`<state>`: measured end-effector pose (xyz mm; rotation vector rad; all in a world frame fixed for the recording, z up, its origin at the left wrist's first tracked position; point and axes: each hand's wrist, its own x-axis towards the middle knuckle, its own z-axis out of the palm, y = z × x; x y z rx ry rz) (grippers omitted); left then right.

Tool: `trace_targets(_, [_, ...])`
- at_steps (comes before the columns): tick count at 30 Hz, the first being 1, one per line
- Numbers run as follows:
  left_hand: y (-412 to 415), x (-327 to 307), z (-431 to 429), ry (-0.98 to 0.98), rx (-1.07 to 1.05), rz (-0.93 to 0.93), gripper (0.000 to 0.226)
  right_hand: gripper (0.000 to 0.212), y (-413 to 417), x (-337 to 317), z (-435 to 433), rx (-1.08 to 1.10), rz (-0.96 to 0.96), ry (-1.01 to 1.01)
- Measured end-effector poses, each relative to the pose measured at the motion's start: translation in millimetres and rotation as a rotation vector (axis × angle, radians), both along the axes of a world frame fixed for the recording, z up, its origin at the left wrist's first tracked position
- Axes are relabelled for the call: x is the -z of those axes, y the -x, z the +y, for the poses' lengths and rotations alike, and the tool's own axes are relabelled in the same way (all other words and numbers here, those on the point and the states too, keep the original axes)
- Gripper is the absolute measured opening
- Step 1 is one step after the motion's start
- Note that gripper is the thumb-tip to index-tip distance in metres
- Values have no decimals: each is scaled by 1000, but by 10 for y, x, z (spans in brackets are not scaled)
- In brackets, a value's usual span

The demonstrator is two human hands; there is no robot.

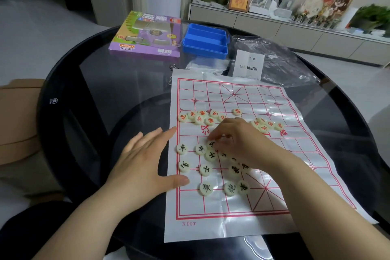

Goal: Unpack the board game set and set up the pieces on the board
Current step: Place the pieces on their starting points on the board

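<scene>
Grip of right hand (238, 141) on black-lettered piece (211, 145); blue tray (204, 49) beyond.

cream round pieces (205, 170), red- and black-lettered, lie scattered flat across the creased white red-gridded board (232, 224).

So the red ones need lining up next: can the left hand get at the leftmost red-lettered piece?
Probably yes. The left hand lies open at the board's left edge; the leftmost red-lettered piece sits just beyond its fingers, nothing between them.
</scene>
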<state>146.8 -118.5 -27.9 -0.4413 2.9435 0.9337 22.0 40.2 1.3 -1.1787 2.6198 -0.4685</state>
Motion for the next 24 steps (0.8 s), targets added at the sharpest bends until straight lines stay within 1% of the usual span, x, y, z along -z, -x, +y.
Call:
trace_targets(10, [4, -19, 16, 8, -7, -10, 98, 22, -211, 63, 248, -44, 9, 82])
trace_targets(14, [7, -24, 24, 8, -15, -15, 97, 24, -191, -30, 148, 12, 24, 176])
trace_targets(18, [7, -22, 22, 14, -20, -20, 98, 28, -177, -31, -79, -39, 14, 89])
trace_targets(20, [9, -20, 20, 19, -19, -24, 98, 27, -179, -7, -161, -22, -8, 51])
trace_targets(24, [13, -20, 20, 15, -20, -26, 98, 23, -145, -8, -186, 11, -56, 62])
